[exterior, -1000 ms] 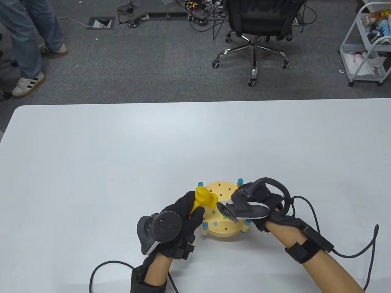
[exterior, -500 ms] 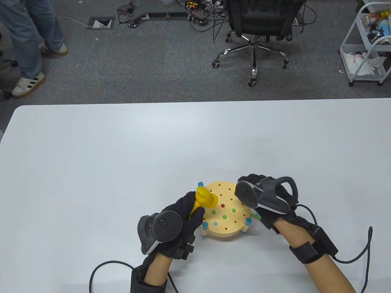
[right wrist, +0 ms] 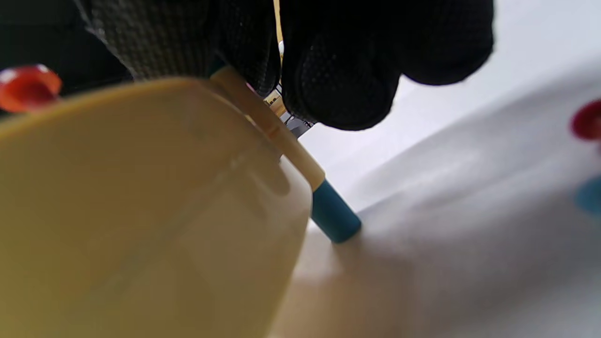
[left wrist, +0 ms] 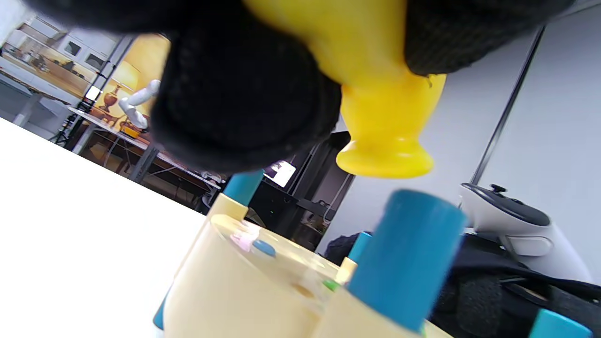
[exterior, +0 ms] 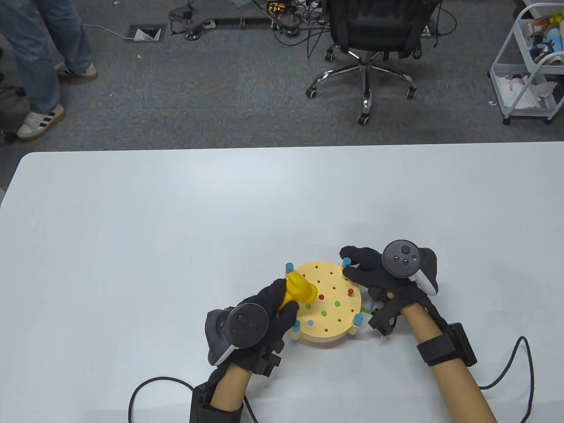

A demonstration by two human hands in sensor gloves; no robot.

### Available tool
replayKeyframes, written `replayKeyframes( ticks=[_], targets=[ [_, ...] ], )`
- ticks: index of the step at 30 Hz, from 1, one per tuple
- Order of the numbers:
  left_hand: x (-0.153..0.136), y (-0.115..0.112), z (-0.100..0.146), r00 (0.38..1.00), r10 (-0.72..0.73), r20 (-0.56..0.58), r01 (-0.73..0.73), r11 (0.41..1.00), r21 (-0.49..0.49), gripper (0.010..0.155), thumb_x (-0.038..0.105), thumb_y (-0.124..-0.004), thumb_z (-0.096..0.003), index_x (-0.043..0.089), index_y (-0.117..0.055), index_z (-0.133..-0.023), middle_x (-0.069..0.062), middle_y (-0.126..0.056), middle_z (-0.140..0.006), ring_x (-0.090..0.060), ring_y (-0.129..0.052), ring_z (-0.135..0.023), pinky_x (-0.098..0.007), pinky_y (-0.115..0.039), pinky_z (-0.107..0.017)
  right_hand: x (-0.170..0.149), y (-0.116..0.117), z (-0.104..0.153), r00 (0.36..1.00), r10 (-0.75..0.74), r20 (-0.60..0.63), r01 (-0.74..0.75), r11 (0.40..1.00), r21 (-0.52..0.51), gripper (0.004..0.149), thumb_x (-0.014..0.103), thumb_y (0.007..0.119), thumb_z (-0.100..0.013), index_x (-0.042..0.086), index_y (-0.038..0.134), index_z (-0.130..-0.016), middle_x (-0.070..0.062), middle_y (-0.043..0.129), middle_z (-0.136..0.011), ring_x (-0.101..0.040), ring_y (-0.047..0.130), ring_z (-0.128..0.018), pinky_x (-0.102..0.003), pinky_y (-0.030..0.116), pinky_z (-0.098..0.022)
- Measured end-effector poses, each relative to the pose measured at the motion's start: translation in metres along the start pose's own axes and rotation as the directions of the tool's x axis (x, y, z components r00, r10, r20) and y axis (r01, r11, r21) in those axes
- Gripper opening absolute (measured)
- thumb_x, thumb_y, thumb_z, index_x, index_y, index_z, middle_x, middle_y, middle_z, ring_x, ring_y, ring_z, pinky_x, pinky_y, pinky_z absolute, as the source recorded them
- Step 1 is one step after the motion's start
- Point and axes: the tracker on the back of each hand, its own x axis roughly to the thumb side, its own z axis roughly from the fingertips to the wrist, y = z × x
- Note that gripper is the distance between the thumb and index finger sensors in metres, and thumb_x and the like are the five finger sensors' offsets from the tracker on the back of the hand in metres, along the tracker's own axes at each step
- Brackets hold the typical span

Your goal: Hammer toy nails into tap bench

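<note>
A round cream tap bench (exterior: 335,328) on blue legs stands near the table's front edge. It holds several red, green and blue nails. A red nail (exterior: 350,291) stands raised near its right rim. My left hand (exterior: 269,310) grips the handle of a yellow toy hammer (exterior: 300,288), whose head hangs over the bench's left side. In the left wrist view the hammer head (left wrist: 385,126) hovers above a blue leg post (left wrist: 404,263). My right hand (exterior: 368,271) rests on the bench's far right edge, fingers by a blue post (exterior: 346,262); the right wrist view shows its fingers (right wrist: 342,70) at that leg (right wrist: 333,218).
A green nail (exterior: 366,311) lies on the table right of the bench, under my right hand. Another red nail (right wrist: 587,119) and something blue show blurred on the table in the right wrist view. Cables trail from both wrists. An office chair (exterior: 370,39) stands beyond the table.
My right hand turned palm down and moved off the bench's top to its far right edge, uncovering a raised red nail. The left hand with the hammer shifted slightly right.
</note>
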Motion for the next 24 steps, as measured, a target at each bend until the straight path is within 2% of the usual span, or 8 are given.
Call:
replayKeyframes(
  ticks=[8,16,18,19,20,22,23,24],
  targets=[
    [0.057,-0.012,-0.006,0.932,-0.300,0.202,0.306,0.952,0.000,0.062,0.051,-0.074,-0.0394,0.015,-0.075,-0.091,-0.011,-0.101,-0.062,-0.025,-0.103,-0.029,-0.033,-0.084,-0.020,-0.007,0.006,-0.001,0.999,-0.040,0.000,0.040,0.999,0.002,0.058,0.048,0.072,-0.040,0.025,0.073,-0.094,-0.011,0.085,-0.087,-0.023,0.094,-0.058,-0.038,0.081,-0.044],
    [0.108,-0.028,-0.044,0.861,-0.468,0.201,0.491,0.867,-0.083,0.063,0.049,-0.073,-0.0403,0.013,-0.072,-0.092,-0.012,-0.099,-0.064,-0.025,-0.103,-0.031,-0.034,-0.083,-0.020,-0.007,0.007,-0.001,0.999,-0.050,-0.003,0.050,0.999,0.015,0.058,0.049,0.072,-0.041,0.024,0.072,-0.094,-0.011,0.085,-0.087,-0.022,0.094,-0.057,-0.038,0.081,-0.043],
    [0.113,-0.044,-0.047,0.819,-0.523,0.237,0.563,0.813,-0.152,0.063,0.048,-0.074,-0.0397,0.011,-0.076,-0.091,-0.014,-0.101,-0.062,-0.027,-0.103,-0.028,-0.035,-0.083,-0.017,-0.007,0.007,-0.001,0.999,-0.050,-0.003,0.050,0.999,0.016,0.059,0.049,0.072,-0.040,0.024,0.073,-0.094,-0.011,0.085,-0.087,-0.022,0.094,-0.057,-0.038,0.081,-0.043],
    [0.115,-0.053,-0.050,0.777,-0.575,0.257,0.627,0.743,-0.234,0.063,0.048,-0.072,-0.0397,0.011,-0.074,-0.091,-0.014,-0.101,-0.061,-0.026,-0.104,-0.029,-0.035,-0.083,-0.018,-0.007,0.007,-0.001,0.999,-0.050,-0.004,0.050,0.999,0.017,0.059,0.049,0.072,-0.040,0.024,0.073,-0.094,-0.011,0.085,-0.087,-0.022,0.094,-0.057,-0.037,0.081,-0.043],
    [0.118,-0.048,-0.049,0.744,-0.629,0.226,0.668,0.717,-0.202,0.063,0.052,-0.068,-0.0392,0.016,-0.071,-0.091,-0.008,-0.099,-0.063,-0.021,-0.104,-0.031,-0.031,-0.084,-0.020,-0.007,0.007,-0.001,0.999,-0.052,-0.004,0.052,0.998,0.019,0.059,0.049,0.072,-0.040,0.024,0.073,-0.094,-0.011,0.085,-0.087,-0.022,0.094,-0.057,-0.037,0.081,-0.043],
    [0.122,-0.037,-0.046,0.744,-0.651,0.152,0.655,0.755,0.027,0.063,0.051,-0.070,-0.0388,0.016,-0.074,-0.091,-0.008,-0.101,-0.061,-0.022,-0.103,-0.030,-0.031,-0.083,-0.018,-0.006,0.007,-0.001,0.999,-0.051,-0.005,0.051,0.998,0.021,0.059,0.049,0.072,-0.040,0.024,0.073,-0.094,-0.011,0.085,-0.087,-0.022,0.094,-0.057,-0.038,0.081,-0.043],
    [0.121,-0.035,-0.045,0.788,-0.598,0.148,0.592,0.801,0.083,0.063,0.049,-0.073,-0.0381,0.014,-0.078,-0.090,-0.011,-0.103,-0.059,-0.025,-0.103,-0.027,-0.033,-0.083,-0.016,-0.006,0.007,-0.001,0.999,-0.046,-0.003,0.046,0.999,0.020,0.059,0.049,0.071,-0.041,0.024,0.073,-0.094,-0.011,0.085,-0.087,-0.022,0.094,-0.057,-0.037,0.081,-0.043],
    [0.120,-0.048,-0.050,0.807,-0.547,0.223,0.570,0.820,-0.049,0.062,0.046,-0.080,-0.0366,0.010,-0.084,-0.087,-0.017,-0.106,-0.056,-0.031,-0.104,-0.024,-0.037,-0.082,-0.014,-0.006,0.007,-0.001,0.999,-0.041,-0.003,0.041,0.999,0.017,0.059,0.049,0.071,-0.041,0.024,0.073,-0.094,-0.011,0.085,-0.087,-0.022,0.094,-0.057,-0.037,0.081,-0.043]
  ],
)
